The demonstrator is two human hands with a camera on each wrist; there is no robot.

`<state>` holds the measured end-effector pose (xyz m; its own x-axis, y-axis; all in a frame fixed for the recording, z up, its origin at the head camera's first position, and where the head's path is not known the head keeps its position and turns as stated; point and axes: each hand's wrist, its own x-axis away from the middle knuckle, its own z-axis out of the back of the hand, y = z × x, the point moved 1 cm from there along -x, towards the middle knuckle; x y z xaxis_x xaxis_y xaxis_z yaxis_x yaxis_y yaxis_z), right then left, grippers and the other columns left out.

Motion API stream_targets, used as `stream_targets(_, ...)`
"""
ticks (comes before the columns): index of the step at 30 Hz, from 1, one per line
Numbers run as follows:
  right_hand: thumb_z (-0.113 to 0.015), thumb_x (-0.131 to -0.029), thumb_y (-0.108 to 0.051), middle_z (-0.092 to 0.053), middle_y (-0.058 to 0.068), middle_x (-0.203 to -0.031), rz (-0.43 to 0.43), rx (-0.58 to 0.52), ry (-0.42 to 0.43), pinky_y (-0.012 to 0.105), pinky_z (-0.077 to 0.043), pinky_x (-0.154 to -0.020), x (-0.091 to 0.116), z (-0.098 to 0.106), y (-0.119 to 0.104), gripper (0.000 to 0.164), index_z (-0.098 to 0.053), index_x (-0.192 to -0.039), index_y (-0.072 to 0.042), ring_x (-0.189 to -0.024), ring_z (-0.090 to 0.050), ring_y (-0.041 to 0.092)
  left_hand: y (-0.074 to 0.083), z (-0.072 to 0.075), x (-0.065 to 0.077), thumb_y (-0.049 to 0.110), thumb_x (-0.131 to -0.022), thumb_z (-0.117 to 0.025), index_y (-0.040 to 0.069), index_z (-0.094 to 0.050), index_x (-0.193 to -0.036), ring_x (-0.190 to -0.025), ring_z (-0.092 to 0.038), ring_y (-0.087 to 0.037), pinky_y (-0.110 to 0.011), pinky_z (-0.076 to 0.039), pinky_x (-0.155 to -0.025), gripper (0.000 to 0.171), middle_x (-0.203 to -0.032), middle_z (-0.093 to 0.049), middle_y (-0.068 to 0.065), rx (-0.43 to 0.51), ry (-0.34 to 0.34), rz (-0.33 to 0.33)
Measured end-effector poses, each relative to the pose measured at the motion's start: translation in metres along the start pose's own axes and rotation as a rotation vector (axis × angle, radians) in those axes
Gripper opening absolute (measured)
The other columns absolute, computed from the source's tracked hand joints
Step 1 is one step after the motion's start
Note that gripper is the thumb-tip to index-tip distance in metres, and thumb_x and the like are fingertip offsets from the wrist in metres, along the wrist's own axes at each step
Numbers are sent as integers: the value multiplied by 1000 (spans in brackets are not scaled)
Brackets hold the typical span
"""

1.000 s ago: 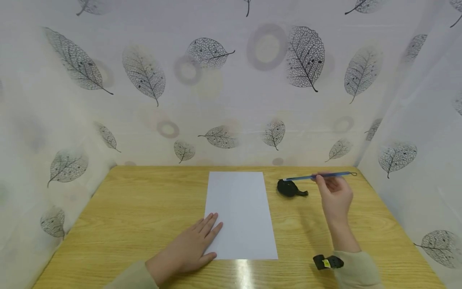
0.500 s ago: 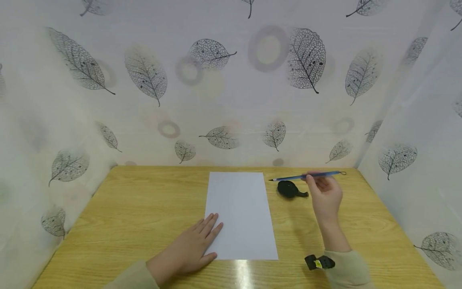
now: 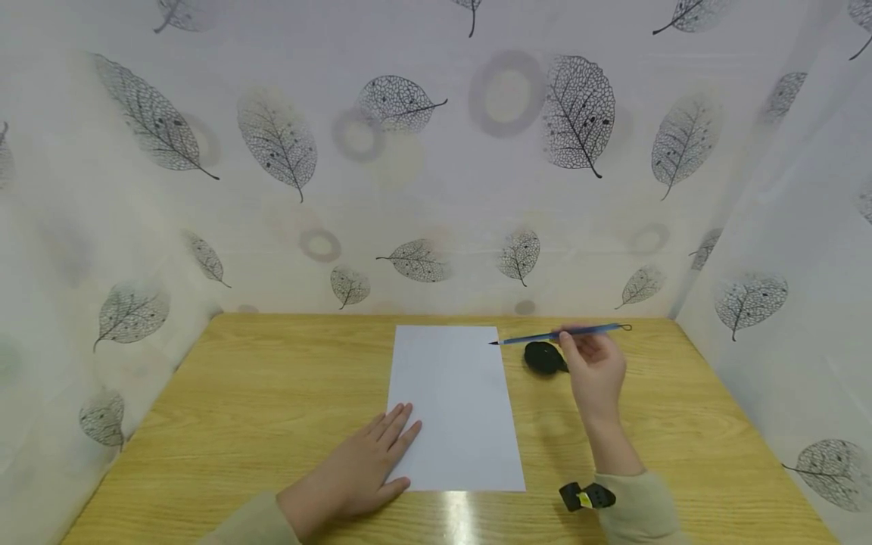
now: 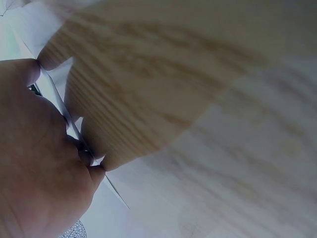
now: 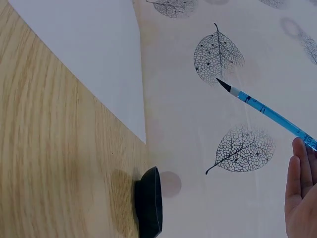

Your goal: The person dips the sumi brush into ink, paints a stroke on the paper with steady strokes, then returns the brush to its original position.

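Observation:
My right hand (image 3: 596, 375) pinches a blue-handled calligraphy brush (image 3: 589, 330) near its middle, holding it almost level. In the right wrist view the brush (image 5: 277, 117) shows a dark pointed tip and a pale collar. In the head view the tip overlaps the upper right edge of a blank white sheet of paper (image 3: 450, 401). A small black ink dish (image 3: 543, 358) sits right of the sheet, its stem partly hidden behind my right hand. My left hand (image 3: 361, 465) rests on the sheet's lower left edge with fingers spread; the left wrist view shows this hand (image 4: 44, 148) from the side.
The wood-grain table (image 3: 286, 378) runs back to a pale curtain (image 3: 436, 189) printed with leaves, which also hangs along both sides. A black strap device (image 3: 587, 496) sits at my right sleeve (image 3: 636, 503).
My right hand has carried the brush leftward, from over the ink dish to the sheet's upper right edge. My left hand has stayed on the sheet.

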<state>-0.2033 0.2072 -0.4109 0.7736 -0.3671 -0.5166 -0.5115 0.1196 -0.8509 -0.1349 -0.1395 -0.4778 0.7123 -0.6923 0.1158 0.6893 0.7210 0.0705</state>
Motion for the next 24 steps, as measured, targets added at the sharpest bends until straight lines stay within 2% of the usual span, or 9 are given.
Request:
stream_targets(10,-64,-96,16,-79,-11,-91,4,-52,-59,15,-63,-77,10,-12,6,11,-63,-101,25,-81,-76,0,1,0,0,59,-109,-41,8,-30,-168,-164,-25,-35,-49,-32,-132,78,-176,-21,-21,18,-8,5)
stream_targets(18,-65,-96,14,-79,-12,-93,-24,-24,-91,18,-64,-80,15,-20,11,11,-64,-103,23,-84,-77,-1,-2,-7,1,62,-110,-36,8,-32,-167,-162,-28,-38,-51,-34,-130,79,-175,-25,-23,38,56,-21)
stream_targets(24,-66,-96,14,-77,-14,-91,-34,5,-104,15,-63,-79,18,-25,15,9,-66,-103,21,-84,-76,-1,-1,-3,-1,58,-110,-41,7,-31,-167,-164,-25,-36,-50,-32,-131,78,-176,-21,-22,29,5,-4)
